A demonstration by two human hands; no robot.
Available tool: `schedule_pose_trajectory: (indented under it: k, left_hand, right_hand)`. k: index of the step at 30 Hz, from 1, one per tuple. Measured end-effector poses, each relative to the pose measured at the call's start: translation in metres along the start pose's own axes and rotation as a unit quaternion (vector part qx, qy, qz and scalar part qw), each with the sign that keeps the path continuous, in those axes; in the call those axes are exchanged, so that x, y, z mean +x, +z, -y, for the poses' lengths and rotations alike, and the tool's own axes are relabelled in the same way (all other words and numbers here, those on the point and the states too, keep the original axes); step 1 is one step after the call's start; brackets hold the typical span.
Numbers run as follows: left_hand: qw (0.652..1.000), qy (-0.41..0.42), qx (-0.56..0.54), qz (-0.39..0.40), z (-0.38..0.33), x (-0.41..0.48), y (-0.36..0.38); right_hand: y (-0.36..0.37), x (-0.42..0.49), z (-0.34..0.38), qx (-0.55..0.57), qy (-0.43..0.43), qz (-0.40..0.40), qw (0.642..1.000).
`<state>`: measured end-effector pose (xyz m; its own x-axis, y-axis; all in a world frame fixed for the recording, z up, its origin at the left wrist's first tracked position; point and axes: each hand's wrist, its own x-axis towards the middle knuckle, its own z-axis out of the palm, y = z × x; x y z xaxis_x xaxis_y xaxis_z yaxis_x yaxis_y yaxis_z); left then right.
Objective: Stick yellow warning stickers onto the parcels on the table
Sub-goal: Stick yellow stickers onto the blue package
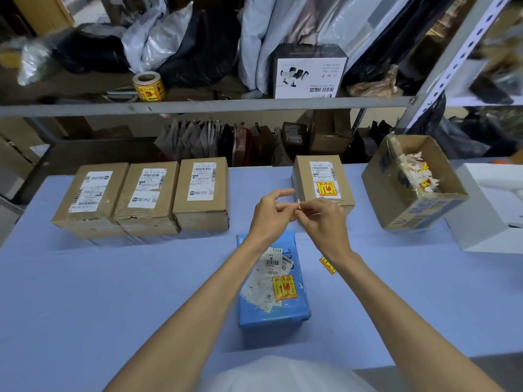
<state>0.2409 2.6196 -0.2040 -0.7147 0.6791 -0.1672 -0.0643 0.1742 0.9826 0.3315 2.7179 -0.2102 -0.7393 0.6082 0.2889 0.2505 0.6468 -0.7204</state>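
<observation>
Left hand [270,215]: raised above the desk; the index finger points straight right while the other fingers [283,208] curl in and meet the right hand's fingertips at a small pale strip [299,205].
Right hand [324,222]: fingers [309,207] curled, pinching the same small pale strip; it is too small to tell whether it is a sticker or a backing.
Desk [113,292]: covered in light blue cloth.
Blue plastic-wrapped parcel [271,315]: lies on the desk under the forearms, with crumpled white labels and a yellow warning sticker with red print [285,287] on its top.
Row of unstickered parcels: left brown cardboard box [90,198], middle brown cardboard box [147,195] and right brown cardboard box [202,190] stand touching side by side at the far left of the desk. Each carries only a white shipping label.
Stickered brown cardboard box [322,179]: just behind the hands, apart from the row; a second yellow sticker [328,189] sits below its white label.
Loose yellow sticker [328,265]: flat on the cloth, just right of the blue parcel and partly hidden by the right wrist.
Open printed cardboard carton [396,193]: tilted, on the right of the desk, holding white and yellow paper scraps.
Roll of yellow stickers [148,86]: on the grey metal shelf [226,105] behind the desk.
</observation>
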Motion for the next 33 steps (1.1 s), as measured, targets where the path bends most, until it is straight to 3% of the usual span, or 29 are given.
schedule_pose_trajectory:
  k: [5,9,14,20,26,33]
  left_hand:
    - [0.998,-0.022,0.058,0.018,-0.014,0.013,0.020]
    - [0.984,0.038,0.162,0.065,-0.031,0.040,0.050]
    - [0.905,0.155,0.359,0.168,-0.062,0.079,0.108]
    - [0.827,0.195,0.472,0.233,-0.088,0.115,0.193]
    - [0.826,0.190,0.465,0.256,-0.111,0.161,0.253]
    - [0.834,0.166,0.464,0.248,-0.111,0.206,0.273]
  right_hand:
    - [-0.022,0.003,-0.013,0.006,0.041,-0.010,0.999]
    - [-0.057,0.015,-0.027,-0.026,0.072,-0.045,0.996]
    - [-0.110,0.028,-0.059,-0.085,0.120,-0.081,0.986]
    - [-0.175,0.044,-0.109,-0.132,0.167,-0.143,0.966]
    - [-0.218,0.092,-0.160,-0.142,0.228,-0.139,0.953]
    - [-0.225,0.140,-0.205,-0.126,0.252,-0.127,0.951]
